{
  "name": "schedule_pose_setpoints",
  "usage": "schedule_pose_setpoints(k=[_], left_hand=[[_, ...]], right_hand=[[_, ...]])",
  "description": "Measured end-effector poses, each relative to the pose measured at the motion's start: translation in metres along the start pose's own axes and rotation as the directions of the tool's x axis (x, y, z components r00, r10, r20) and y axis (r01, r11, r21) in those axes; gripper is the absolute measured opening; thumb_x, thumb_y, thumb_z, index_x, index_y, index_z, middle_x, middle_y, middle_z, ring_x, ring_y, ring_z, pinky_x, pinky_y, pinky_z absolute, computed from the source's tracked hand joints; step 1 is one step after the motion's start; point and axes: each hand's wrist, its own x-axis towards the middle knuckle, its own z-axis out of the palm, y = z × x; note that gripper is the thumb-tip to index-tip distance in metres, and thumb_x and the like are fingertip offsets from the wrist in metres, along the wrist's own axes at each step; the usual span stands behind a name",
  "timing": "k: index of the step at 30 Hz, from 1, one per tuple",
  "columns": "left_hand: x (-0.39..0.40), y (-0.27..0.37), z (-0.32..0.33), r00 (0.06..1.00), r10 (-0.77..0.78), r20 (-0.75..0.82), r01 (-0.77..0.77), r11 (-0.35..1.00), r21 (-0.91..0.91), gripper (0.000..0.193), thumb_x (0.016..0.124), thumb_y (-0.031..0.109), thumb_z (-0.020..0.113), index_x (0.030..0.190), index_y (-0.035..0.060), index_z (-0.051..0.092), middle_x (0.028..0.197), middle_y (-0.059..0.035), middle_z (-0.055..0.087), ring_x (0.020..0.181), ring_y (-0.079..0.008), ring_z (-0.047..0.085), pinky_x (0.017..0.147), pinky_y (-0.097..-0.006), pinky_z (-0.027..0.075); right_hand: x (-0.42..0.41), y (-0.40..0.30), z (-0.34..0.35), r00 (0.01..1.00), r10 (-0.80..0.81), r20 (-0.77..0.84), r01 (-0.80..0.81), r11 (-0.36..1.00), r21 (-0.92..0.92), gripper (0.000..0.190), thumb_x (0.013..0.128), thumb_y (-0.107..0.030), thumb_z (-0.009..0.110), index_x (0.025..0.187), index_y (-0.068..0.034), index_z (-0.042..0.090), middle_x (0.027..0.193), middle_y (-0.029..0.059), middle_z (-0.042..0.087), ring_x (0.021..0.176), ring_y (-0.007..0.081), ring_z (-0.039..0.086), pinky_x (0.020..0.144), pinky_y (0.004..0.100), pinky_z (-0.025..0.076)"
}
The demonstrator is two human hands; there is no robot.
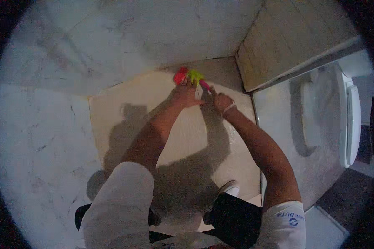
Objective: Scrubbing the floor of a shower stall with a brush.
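My right hand [222,101] grips the pink handle [205,85] of a tool that looks like a brush or duster. A bright yellow-green head [194,76] sits at the handle's far end, low near the floor by the wall. Beside this head lies a red, soft-looking piece [180,74]; whether it belongs to the same tool is unclear. My left hand [185,95] reaches forward, its fingers over the red and green parts and its thumb stretched out to the right. Its grip is too blurred to make out.
Cream floor tiles [187,127] carry my dark shadow. Marbled wall tiles [127,40] rise ahead and at left. A brown panelled surface [286,46] stands at the right corner. Farther right is a white fixture [350,124]. My shoe [232,189] shows below.
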Motion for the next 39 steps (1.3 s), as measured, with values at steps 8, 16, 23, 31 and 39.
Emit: schedule_pose_setpoints(k=[8,16,23,31,39], left_hand=[[-0.057,0.072,0.012,0.967,0.200,0.155,-0.202,0.979,-0.003,0.121,0.081,0.076,0.063,0.156,-0.0095,0.023,0.161,-0.0351,0.023,0.154,-0.0447,0.017,0.127,-0.0496,0.013],[0.043,0.030,-0.011,0.992,0.121,0.035,-0.121,0.993,-0.006,0.121,0.078,0.079,0.064,0.153,-0.0096,0.030,0.155,-0.0374,0.032,0.147,-0.0491,0.030,0.123,-0.0517,0.026],[0.027,0.042,0.008,0.996,0.069,-0.055,-0.066,0.996,0.058,0.120,0.077,0.077,0.067,0.151,-0.0108,0.033,0.154,-0.0401,0.031,0.146,-0.0514,0.030,0.120,-0.0540,0.029],[-0.038,0.099,0.011,0.990,0.063,0.125,-0.062,0.998,-0.009,0.115,0.080,0.075,0.067,0.160,0.0049,0.024,0.161,-0.0400,0.015,0.153,-0.0496,0.015,0.124,-0.0545,0.020],[0.066,0.060,-0.019,0.986,0.117,-0.116,-0.137,0.972,-0.190,0.101,0.080,0.056,0.080,0.149,-0.0031,0.037,0.147,-0.0329,0.046,0.138,-0.0418,0.047,0.115,-0.0468,0.040]], right_hand=[[-0.146,0.013,0.018,0.962,0.202,0.181,-0.244,0.936,0.253,0.073,0.099,-0.016,0.048,0.164,-0.025,0.015,0.080,0.0286,0.069,0.073,0.0465,0.069,0.069,0.0567,0.055],[-0.025,0.058,-0.004,0.990,0.136,0.022,-0.137,0.988,0.071,0.068,0.098,-0.019,0.052,0.161,-0.017,0.025,0.086,0.0267,0.071,0.073,0.0432,0.070,0.066,0.0564,0.055],[-0.029,0.049,0.001,0.995,0.080,-0.065,-0.078,0.997,0.026,0.069,0.098,-0.019,0.051,0.161,-0.021,0.022,0.089,0.0301,0.071,0.084,0.0443,0.073,0.071,0.0574,0.058],[-0.111,0.028,-0.025,0.931,0.278,0.236,-0.301,0.951,0.065,0.067,0.104,-0.018,0.041,0.164,-0.032,0.015,0.092,0.0297,0.070,0.082,0.0434,0.073,0.071,0.0555,0.058],[-0.038,0.115,0.035,0.923,-0.223,-0.313,0.057,0.885,-0.462,0.055,0.100,-0.018,0.048,0.154,-0.014,0.038,0.089,0.0280,0.070,0.081,0.0437,0.071,0.071,0.0554,0.057]])
